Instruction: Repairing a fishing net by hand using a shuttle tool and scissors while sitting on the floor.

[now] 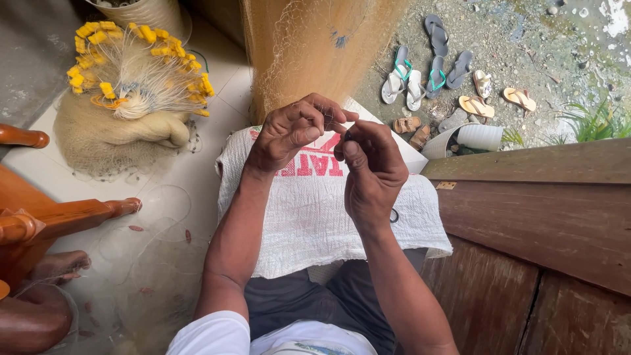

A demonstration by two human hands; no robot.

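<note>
Over the lap, both hands work close together above a white woven sack (309, 217) spread across the person's knees. Left hand (292, 131): curled nearly closed, fingers folded in, thumb pressed vs. forefinger; pinches fine net line, too thin to trace clearly. Right hand (371, 167): also mostly closed, thumb and forefinger tips meet on a small dark item (347, 137) at the pinch, too small to identify. Fingertips of the 2 hands touch or nearly touch at that spot.

Fishing net (315, 46): pale tan, very fine mesh, hangs as a gathered curtain from top of view down to just behind the hands. Semi-transparent, w/ a few dark flecks near upper part. Its lower edge seems to reach the hands; exact join not visible.

Surroundings: sack has red print, partly covered by hands. Small dark ring (394, 215) lies on sack, just right of right wrist. Left of view, on pale tile floor (217, 85), a 2nd bundled net with yellow floats (141, 59) fanned on top. Wooden chair arm (72, 213) at far left, bare foot (59, 266) beneath it. Right: dark wood planks (545, 223). Beyond, sandals (453, 72) scattered on rough ground.
</note>
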